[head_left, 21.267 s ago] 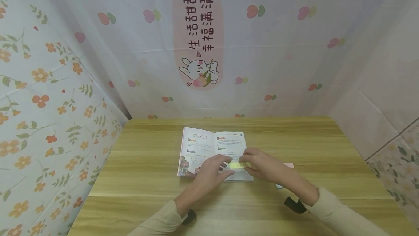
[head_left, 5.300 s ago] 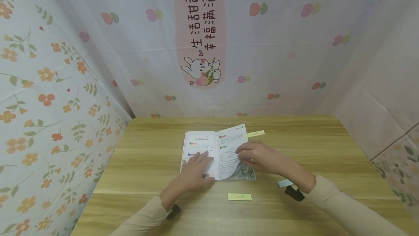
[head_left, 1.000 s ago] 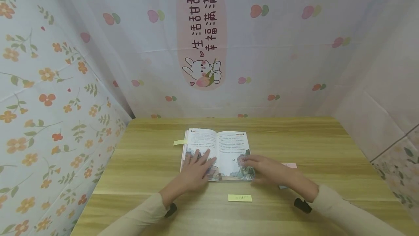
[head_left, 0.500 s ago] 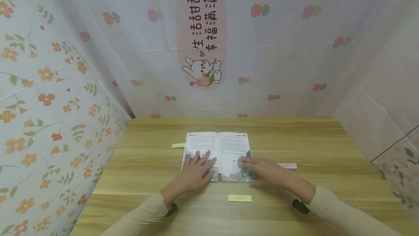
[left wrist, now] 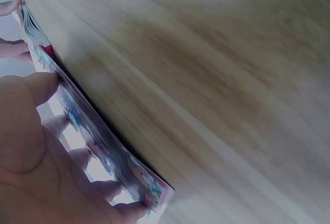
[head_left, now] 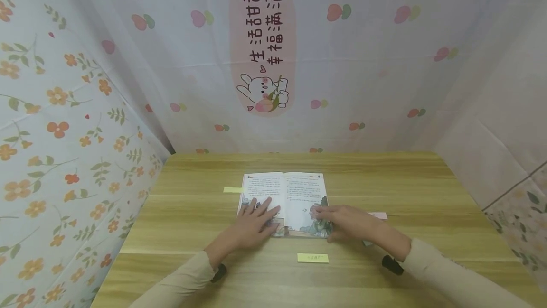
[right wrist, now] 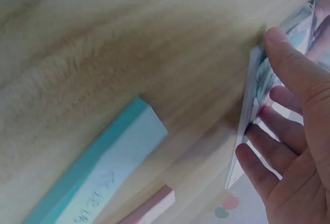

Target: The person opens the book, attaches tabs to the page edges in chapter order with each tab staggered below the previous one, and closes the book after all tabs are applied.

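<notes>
Open book with white illustrated paper pages [head_left: 301, 189]: it lies on the light wooden tabletop [head_left: 171, 203], between our hands.
Left hand [head_left: 252, 228]: we rest it on the left page, fingers apart.
Right hand [head_left: 352, 223]: at the right page's outer edge, thumb and fingers apart.
Flat yellow paper strip [head_left: 232, 190]: beyond the left edge.
Pressing: we should, in our judgement, press gently and evenly, leaving this strip unbent.

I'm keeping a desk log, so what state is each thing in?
Book: open, lying on the table.
Yellow sticky note: jutting past the book's left edge.
Yellow sticky pad: flat, handwritten on.
Turquoise sticky pad: flat, handwritten on.
Pink sticky pad: flat, partly hidden.
Left hand: spread on the left page.
Right hand: touching the book's right edge.
</notes>
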{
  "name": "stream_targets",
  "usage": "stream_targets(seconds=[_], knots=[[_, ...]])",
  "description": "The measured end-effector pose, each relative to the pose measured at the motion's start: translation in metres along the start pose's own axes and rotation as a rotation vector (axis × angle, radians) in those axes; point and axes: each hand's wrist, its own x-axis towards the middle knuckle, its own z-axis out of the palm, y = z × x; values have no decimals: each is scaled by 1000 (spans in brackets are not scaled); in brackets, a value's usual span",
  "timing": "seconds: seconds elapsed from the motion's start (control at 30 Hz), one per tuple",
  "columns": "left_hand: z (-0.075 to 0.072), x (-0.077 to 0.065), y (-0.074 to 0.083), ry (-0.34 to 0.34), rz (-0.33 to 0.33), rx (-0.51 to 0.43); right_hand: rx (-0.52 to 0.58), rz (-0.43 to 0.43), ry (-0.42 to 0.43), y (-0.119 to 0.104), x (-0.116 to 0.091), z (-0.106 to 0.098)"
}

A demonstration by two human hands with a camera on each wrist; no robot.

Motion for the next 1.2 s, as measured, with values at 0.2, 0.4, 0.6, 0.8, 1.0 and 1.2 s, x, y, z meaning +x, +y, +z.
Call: stream_targets(seconds=[0.2,0.4,0.6,0.8,1.0,1.2], knots=[[-3,-1,-3,-10,9,7,41,-8,-43,2,1,-8],[-3,-1,-1,-7,2,0,8,-41,-28,5,1,-11],[-2,0,-1,1,-7,-29,-30,-45,8,6,2,-18],[-2,-1,1,19,7,-38,-62,-121,112,6,6,-30],[-1,0,2,82,55,-22,-97,-92,138,3,10,-42],[0,4,9,148,112,-48,-98,-101,164,0,13,-46]])
